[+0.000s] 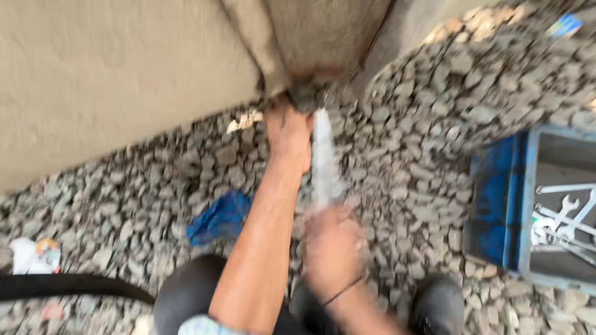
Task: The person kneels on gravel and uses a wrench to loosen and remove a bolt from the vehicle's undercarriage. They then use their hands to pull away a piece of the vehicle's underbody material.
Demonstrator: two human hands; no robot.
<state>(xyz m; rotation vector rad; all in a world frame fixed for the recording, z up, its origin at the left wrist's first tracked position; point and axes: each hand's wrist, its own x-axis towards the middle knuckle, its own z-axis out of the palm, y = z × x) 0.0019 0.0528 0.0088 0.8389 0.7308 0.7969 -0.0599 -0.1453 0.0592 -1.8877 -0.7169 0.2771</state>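
My left hand [287, 133] reaches up to a dark outlet [305, 94] at the bottom corner of a beige tank or wall [118, 68] and grips it. A stream of water [323, 158] pours down from there. My right hand [332, 248] sits under the stream, wet and blurred; a thin black band circles its wrist. I cannot tell whether its fingers are closed.
Grey crushed stones [422, 142] cover the ground. A blue rag [220, 217] lies left of my arm. At the right, an open blue toolbox [496, 205] holds several spanners [568, 214]. A black hose [68, 286] runs along the lower left beside white litter [31, 255].
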